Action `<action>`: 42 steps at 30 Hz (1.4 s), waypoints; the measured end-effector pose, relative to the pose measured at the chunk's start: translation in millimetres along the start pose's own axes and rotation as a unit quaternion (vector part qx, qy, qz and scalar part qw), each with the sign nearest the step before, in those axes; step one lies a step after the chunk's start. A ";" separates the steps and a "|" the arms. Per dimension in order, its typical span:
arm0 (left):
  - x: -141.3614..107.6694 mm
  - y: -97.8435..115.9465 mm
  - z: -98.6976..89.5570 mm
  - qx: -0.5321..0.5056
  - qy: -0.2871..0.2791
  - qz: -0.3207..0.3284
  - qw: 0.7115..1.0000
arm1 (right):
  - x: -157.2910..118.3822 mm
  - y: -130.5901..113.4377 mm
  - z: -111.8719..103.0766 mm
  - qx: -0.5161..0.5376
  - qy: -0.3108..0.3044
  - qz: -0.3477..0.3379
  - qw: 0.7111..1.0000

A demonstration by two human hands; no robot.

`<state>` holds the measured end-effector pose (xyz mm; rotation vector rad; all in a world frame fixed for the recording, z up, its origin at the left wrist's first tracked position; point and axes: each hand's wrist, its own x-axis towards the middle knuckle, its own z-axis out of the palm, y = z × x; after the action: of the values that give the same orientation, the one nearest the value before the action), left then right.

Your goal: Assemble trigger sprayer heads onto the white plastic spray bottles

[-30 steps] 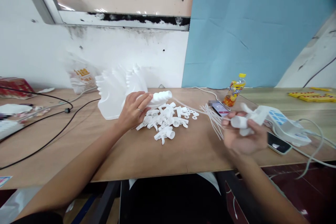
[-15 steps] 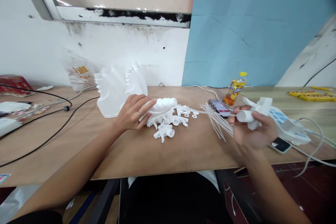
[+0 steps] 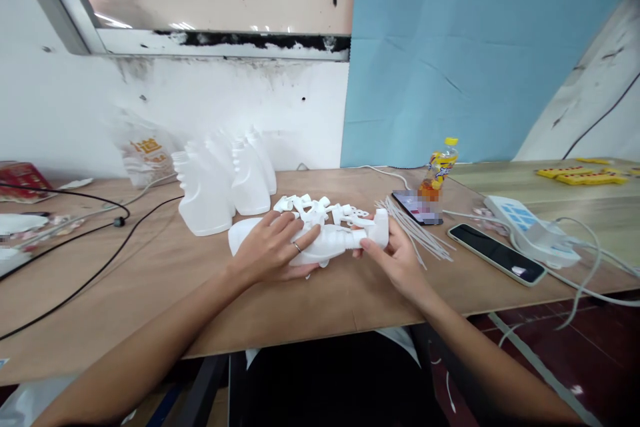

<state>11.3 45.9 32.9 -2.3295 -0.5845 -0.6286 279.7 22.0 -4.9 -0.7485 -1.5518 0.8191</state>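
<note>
My left hand (image 3: 277, 245) is wrapped round a white plastic spray bottle (image 3: 330, 240), which lies sideways with its neck pointing right. At that neck, my right hand (image 3: 395, 253) grips a white trigger sprayer head (image 3: 381, 228), its collar against the bottle mouth. Whether the collar is threaded on, I cannot tell. The sprayer's tube is out of sight. Just behind the bottle lies a pile of loose white trigger sprayer parts (image 3: 313, 208). Several thin white tubes (image 3: 417, 233) lie spread to the right of my right hand.
Several upright white bottles (image 3: 205, 197) stand at the back left, near a plastic bag (image 3: 147, 153). On the right are a drink bottle (image 3: 440, 170), a lit phone (image 3: 413, 205), a dark phone (image 3: 495, 252) and a power strip (image 3: 533, 230). Black cables (image 3: 120, 220) cross the left side.
My right hand has come left with the sprayer head, bringing it against the bottle's neck. The tube that stuck out of it no longer shows. The dark phone is now uncovered.
</note>
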 end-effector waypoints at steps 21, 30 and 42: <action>2.0 8.1 -1.7 -0.019 0.005 0.001 1.000 | -7.8 12.8 1.2 -0.130 0.010 -0.073 0.989; 3.4 11.8 -1.6 -0.019 0.000 -0.002 1.000 | -8.5 3.8 4.0 -0.077 0.016 0.013 0.997; 0.7 7.6 2.6 -0.022 -0.005 -0.004 1.000 | 0.8 -1.1 1.8 -0.034 -0.004 0.114 0.993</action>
<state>16.7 42.6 28.0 -2.3731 -0.5902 -0.6410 277.8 21.9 -3.7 -0.9880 -1.5249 0.9396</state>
